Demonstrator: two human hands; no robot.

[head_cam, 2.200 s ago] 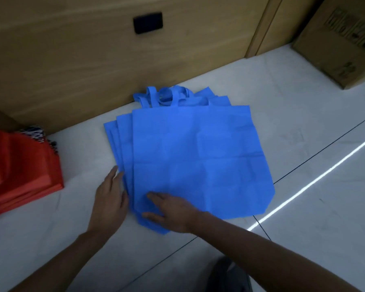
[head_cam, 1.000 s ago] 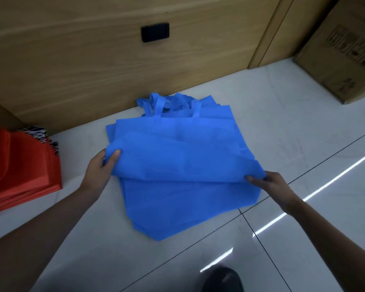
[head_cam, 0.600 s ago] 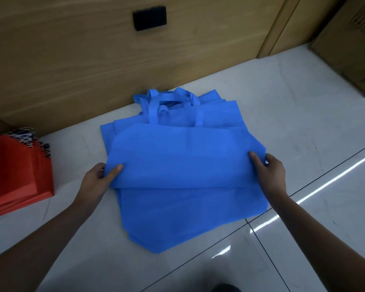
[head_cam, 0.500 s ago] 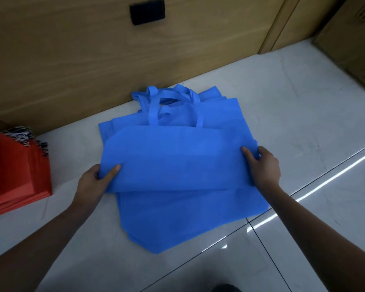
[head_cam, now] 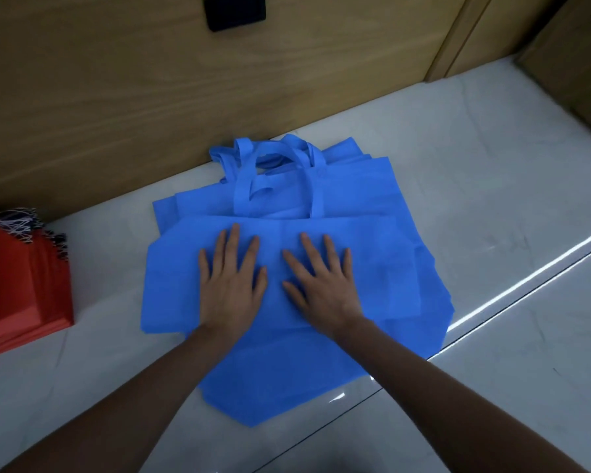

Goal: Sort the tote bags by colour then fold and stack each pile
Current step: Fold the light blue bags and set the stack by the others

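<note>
**On the pale floor (head_cam: 492,206), a fresh fold is pressed flat**

Beside the wooden wall panel (head_cam: 116,97) lies the pile of blue tote bags (head_cam: 287,377). It is spread a little like a fan, probably so that each bag can be taken from the top one by one. The top bag (head_cam: 382,268) is doubled over: its lower half is brought up, and the edge reaches nearly to the base of the handles. To the left, well apart from the blue pile, the red bags (head_cam: 21,285) sit in their own stack, so I judge the sorting by colour to be done, at least for these two colours.

The left hand (head_cam: 231,285) and the right hand (head_cam: 321,285) rest side by side on the middle of the folded bag. The palms are down, the fingers are straight and a little spread, and they hold nothing. This placing seems meant to flatten the light cloth and set the crease. The handles (head_cam: 277,158) point toward the wall, away from the person, which leaves the near edge free for folding.

Half a second ago each hand pinched one end of the raised edge, left and right. Now both have let go and moved to the centre. About two seconds ago the same bag was lying at full length, unfolded.
</note>
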